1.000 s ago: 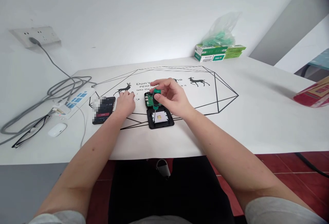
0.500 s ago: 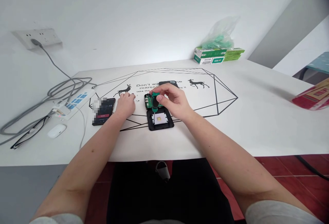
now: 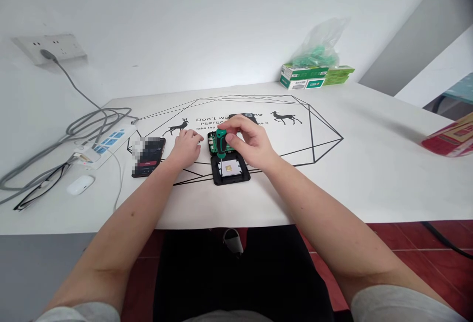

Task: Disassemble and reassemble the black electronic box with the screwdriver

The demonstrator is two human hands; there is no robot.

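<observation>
A green-and-black screwdriver (image 3: pixel 221 141) stands nearly upright in my right hand (image 3: pixel 251 140), its handle held between thumb and fingers. Its shaft points down at the left side of a black square case part (image 3: pixel 231 181), which has a white panel and a small gold square (image 3: pixel 228 168) inside. Just behind this lies a green circuit board (image 3: pixel 213 145) in a black case, partly hidden by the screwdriver and my right hand. To the left of the board, my left hand (image 3: pixel 187 147) rests on the table with its fingers spread, holding nothing.
A phone (image 3: pixel 151 157) lies left of my left hand. Farther left are a power strip (image 3: pixel 111 144), grey cables, glasses (image 3: pixel 42 188) and a white earbud case (image 3: pixel 80 184). A dark object (image 3: pixel 242 116) lies behind my right hand. Green boxes (image 3: pixel 303 73) stand by the wall.
My left hand has shifted right, closer to the circuit board. My right hand still holds the screwdriver over the square case part. The whole view has tilted slightly.
</observation>
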